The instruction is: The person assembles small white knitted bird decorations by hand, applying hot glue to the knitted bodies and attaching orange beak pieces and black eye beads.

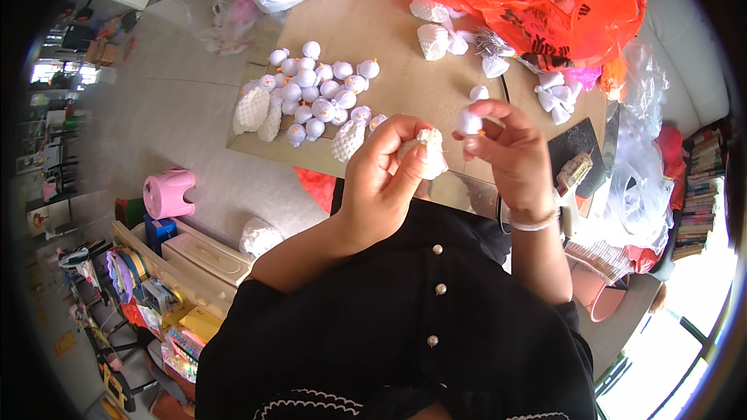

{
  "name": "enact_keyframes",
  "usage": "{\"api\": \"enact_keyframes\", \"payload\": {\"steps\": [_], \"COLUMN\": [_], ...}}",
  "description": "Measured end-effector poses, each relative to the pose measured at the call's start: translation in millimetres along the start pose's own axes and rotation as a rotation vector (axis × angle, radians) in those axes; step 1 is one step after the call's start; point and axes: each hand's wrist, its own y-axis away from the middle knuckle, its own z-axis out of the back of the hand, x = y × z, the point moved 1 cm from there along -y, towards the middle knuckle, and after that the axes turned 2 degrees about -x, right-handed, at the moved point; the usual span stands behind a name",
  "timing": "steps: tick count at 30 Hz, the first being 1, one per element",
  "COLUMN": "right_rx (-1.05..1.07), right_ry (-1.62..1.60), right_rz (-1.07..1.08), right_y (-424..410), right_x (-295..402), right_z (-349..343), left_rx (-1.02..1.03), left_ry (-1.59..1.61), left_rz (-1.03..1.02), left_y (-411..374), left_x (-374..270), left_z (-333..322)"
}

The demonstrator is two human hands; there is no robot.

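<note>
In my left hand (385, 178) is a white, honeycomb-textured piece (430, 154), gripped between thumb and fingers. My right hand (513, 149) pinches a small white ball head (468, 122) with an orange tip. A gap separates the two pieces. Just beyond my right hand, another white ball (479, 93) rests on the table. To the left lies a cluster of similar white ball heads (315, 90), several with orange beaks or noses. White honeycomb-textured pieces (252, 109) lie at that cluster's edge, and one more (348, 141) sits near my left hand.
A red plastic bag (560, 29) holding pale textured pieces stands at the table's (373, 17) far right. White pieces with ribbon bows (446, 38) lie beside it. At right, a glue gun (575, 175) rests on a dark board (586, 143). A pink stool (169, 193) stands on the floor.
</note>
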Motion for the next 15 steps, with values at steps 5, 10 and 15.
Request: {"api": "enact_keyframes", "payload": {"steps": [5,10,15], "right_rx": [0.044,0.030,0.063], "right_ry": [-0.185,-0.121,-0.067], "right_rz": [0.155,0.225,0.276], "right_y": [4.4,11.1,12.1], "right_x": [35.1,39.2,37.0], "right_z": [-6.4,-7.7,-6.3], "left_rx": [0.062,0.047,0.026], "left_ry": [0.038,-0.006,-0.111], "left_rz": [0.042,0.091,0.098], "left_y": [-1.8,-4.3,-5.0], "left_x": [0.7,0.5,3.9], "left_z": [-12.9,-20.1,-22.2]}}
